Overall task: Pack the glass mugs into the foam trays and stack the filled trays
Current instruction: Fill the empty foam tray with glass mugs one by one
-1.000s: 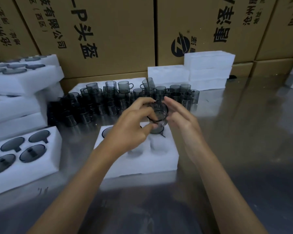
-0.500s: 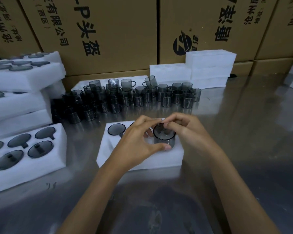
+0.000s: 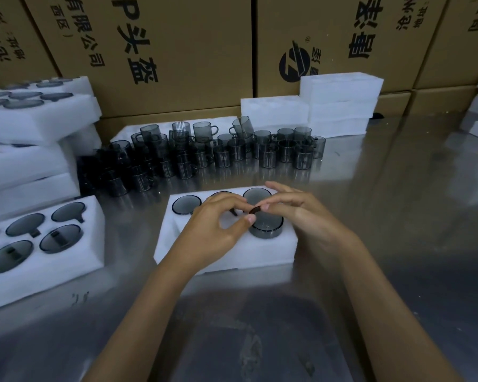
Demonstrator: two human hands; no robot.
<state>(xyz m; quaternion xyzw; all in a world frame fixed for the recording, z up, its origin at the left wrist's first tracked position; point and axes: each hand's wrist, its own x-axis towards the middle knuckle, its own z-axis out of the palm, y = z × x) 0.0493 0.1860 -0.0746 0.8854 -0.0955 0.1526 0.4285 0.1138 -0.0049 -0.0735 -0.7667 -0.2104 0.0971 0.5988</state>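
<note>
1. The foam tray (image 3: 226, 252) lies on the steel desk (image 3: 398, 216) straight ahead of the person, its long side running left to right. Both hands meet over its right half.
2. The mug (image 3: 267, 226) being packed sits upright in the near-right pocket, its rim proud of the foam – it looks only part-way down. Its handle points up-left, toward the tray's middle.
3. The left hand (image 3: 215, 224) curls in from the left, thumb tip against the mug's rim. The right hand (image 3: 301, 213) reaches from the right, fingertips pinching the dark handle (the exact contact is hard to read under the fingers). Neither is spread wide; both are narrowed onto the one mug.
4. What the next move turns on, I'd judge: the handle must line up with the slot cut off the pocket before the mug can drop – a small twist about its upright axis, then a press down. The right hand is the nearer to that handle.
5. Three mugs already fill the far row; the near-left pockets are hidden by the left hand.
6. Room: loose mugs (image 3: 232, 153) crowd behind, well apart; a filled tray (image 3: 66, 257) sits left; bare desk lies right and near.
</note>
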